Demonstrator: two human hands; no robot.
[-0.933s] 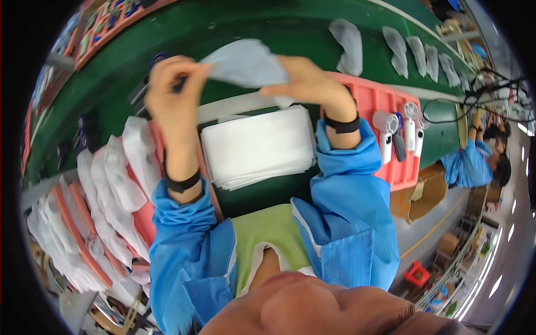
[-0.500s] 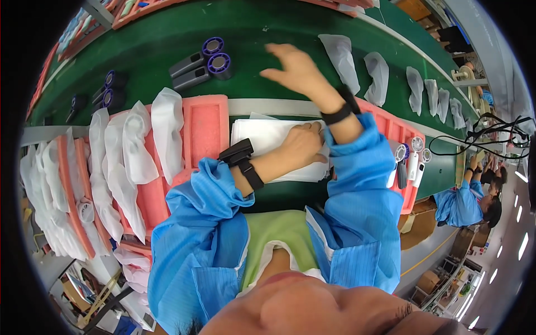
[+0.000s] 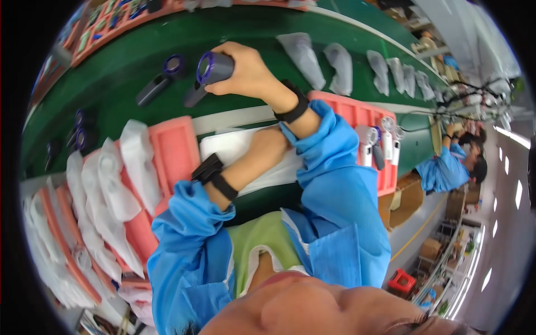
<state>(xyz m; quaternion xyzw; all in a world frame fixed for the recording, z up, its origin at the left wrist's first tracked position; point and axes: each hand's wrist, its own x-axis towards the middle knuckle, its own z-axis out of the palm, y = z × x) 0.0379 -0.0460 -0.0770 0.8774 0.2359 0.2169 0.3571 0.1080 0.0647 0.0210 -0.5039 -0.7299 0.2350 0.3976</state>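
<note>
Dark fan (image 3: 221, 66) inside the curl of the right hand (image 3: 247, 69)

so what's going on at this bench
A person's right hand grips a dark fan with a purple ring; a similar fan lies just left of it. The left hand is at the white sheets, its fingers hidden behind the right arm. Pale bags lie over the left tray; bare fans sit in the right tray.
</note>
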